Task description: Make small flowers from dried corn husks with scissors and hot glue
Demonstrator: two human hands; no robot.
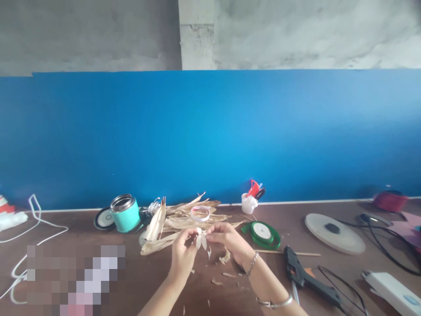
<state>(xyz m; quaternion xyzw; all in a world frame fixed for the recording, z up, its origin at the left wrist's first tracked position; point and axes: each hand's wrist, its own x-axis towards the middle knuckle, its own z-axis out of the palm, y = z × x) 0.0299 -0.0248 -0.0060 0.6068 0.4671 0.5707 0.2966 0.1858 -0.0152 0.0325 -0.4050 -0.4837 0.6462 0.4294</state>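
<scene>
My L hand (184, 251) and R hand (227, 239) had the pale petalled piece (201, 241) pinched b/w thumbs & fingertips, one hand each side, its longer petals pointing down twd me & its long axis abt upright in my view. Dried husks (158, 224) lay just past my fingers, a green ribbon roll (263, 233) off to their R, the glue gun (297, 267) farther R & nearer me. Beyond that sat a white box (393, 287) w/ a blue oval (412, 300), any lettering too small to read.
</scene>
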